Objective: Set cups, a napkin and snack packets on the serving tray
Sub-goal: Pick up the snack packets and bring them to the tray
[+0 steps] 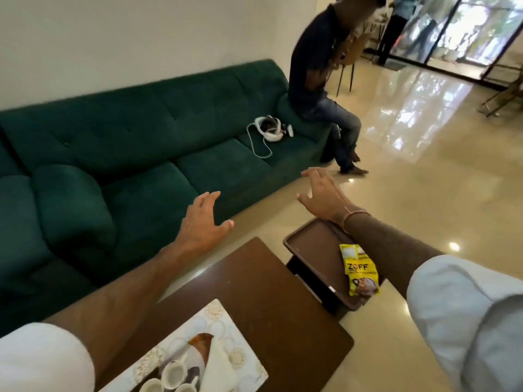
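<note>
1. Green sofa (135,137): along the wall at left, taking up most of the left half of the view. Seated at its far end, a person in a dark shirt and jeans (319,80).
2. Glossy cream floor (410,171): right half of the view, strong reflections from the glazed doors at top right.
3. Dark wooden table (268,301): low, at bottom centre, one corner pointing toward the floor at right.
4. Brown tray (308,241): on a smaller dark stand just beyond the table's right corner, partly hidden by the right forearm.
5. Patterned serving tray (226,329): white with pale floral print, on the near left part of the table, partly cut off by the bottom edge.
6. White napkin (218,366): folded, lying on the serving tray.
7. Cups (175,372): white, at least three visible, grouped on the serving tray just left of the napkin.
8. Yellow snack packet (360,271): lying flat on the brown tray, well apart from the serving tray.
9. Left hand (198,224): raised above the floor strip between sofa and table, fingers spread wide, gripping nothing.
10. Right hand (322,193): raised beyond the brown tray, fingers splayed wide, empty; thin band at the wrist.
11. White headset (270,128): with cable, on the sofa seat beside the seated person.
</note>
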